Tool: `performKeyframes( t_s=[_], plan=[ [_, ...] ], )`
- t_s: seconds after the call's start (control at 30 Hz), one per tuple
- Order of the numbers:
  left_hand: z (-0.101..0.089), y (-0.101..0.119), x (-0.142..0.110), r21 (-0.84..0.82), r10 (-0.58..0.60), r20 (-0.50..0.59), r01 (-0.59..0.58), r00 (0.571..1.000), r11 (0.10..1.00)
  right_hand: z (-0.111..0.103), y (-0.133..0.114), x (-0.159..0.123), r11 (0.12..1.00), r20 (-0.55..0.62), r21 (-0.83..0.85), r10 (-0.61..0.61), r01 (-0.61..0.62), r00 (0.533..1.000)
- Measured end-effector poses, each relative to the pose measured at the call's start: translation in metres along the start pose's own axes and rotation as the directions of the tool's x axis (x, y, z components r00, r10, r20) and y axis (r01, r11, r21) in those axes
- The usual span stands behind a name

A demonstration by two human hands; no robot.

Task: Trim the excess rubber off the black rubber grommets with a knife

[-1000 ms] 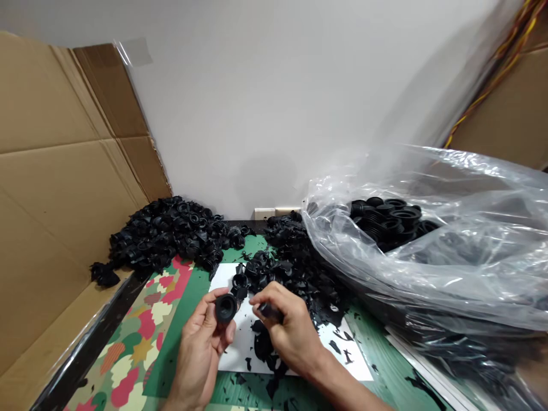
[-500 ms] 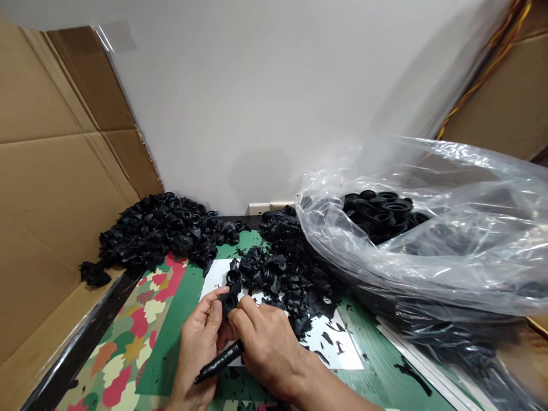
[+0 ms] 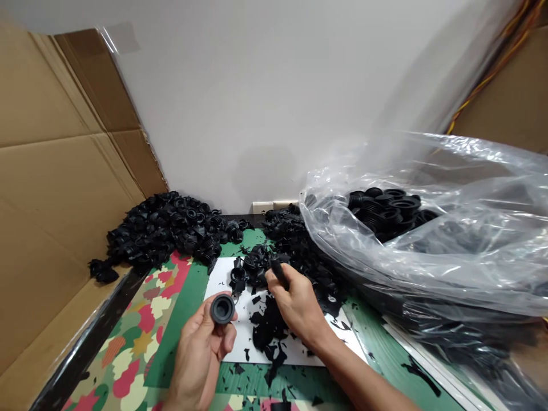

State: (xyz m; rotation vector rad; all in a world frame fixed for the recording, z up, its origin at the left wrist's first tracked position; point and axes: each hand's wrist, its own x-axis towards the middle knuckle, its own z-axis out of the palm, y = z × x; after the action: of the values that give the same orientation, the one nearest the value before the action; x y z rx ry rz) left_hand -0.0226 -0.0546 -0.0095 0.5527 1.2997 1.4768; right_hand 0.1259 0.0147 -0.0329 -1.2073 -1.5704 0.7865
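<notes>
My left hand point(image 3: 197, 357) holds a black rubber ribbed bellows piece point(image 3: 222, 309) between fingers and thumb, its round opening facing up. My right hand point(image 3: 296, 302) grips a black pen-shaped tool point(image 3: 279, 273), most of it hidden in the fingers; I cannot tell its exact kind. That hand is above a sheet of white paper point(image 3: 226, 342) strewn with black rubber scraps point(image 3: 268, 331). A heap of ribbed black rubber pieces point(image 3: 252, 271) lies just beyond the fingertips of both hands.
A large pile of black rubber pieces point(image 3: 162, 228) lies against a cardboard sheet point(image 3: 55, 171) on the left. On the right, a clear plastic bag point(image 3: 428, 274) holds more pieces point(image 3: 385, 214). A green patterned mat point(image 3: 171, 325) lies under the paper. A wall point(image 3: 257, 103) stands behind.
My hands have come apart since they met at the rubber piece. The right hand has moved up and right, its tool swung from pointing down-left to pointing up. The piece now faces upward.
</notes>
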Motion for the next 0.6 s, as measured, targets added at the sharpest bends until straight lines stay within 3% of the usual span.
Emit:
performKeyframes(
  t_s=[0.07, 0.13, 0.43, 0.6],
  plan=[
    [0.000, -0.001, 0.002, -0.006, -0.016, 0.016, 0.017, 1.000, 1.000, -0.002, -0.002, 0.003, 0.986, 0.072, 0.119, 0.108, -0.116, 0.992],
    [-0.001, -0.003, 0.003, -0.011, -0.021, 0.029, 0.021, 0.999, 1.000, -0.002, -0.003, 0.003, 0.971, 0.137, 0.178, 0.133, -0.157, 0.982],
    [-0.001, -0.008, 0.006, -0.008, -0.026, 0.045, 0.027, 0.999, 1.000, 0.006, -0.011, -0.008, 0.918, 0.316, 0.307, 0.150, -0.251, 0.937],
    [0.000, -0.011, 0.006, 0.047, 0.002, 0.041, -0.004, 0.999, 0.999, 0.012, -0.027, -0.016, 0.882, 0.401, 0.408, 0.059, -0.236, 0.914]
  ],
)
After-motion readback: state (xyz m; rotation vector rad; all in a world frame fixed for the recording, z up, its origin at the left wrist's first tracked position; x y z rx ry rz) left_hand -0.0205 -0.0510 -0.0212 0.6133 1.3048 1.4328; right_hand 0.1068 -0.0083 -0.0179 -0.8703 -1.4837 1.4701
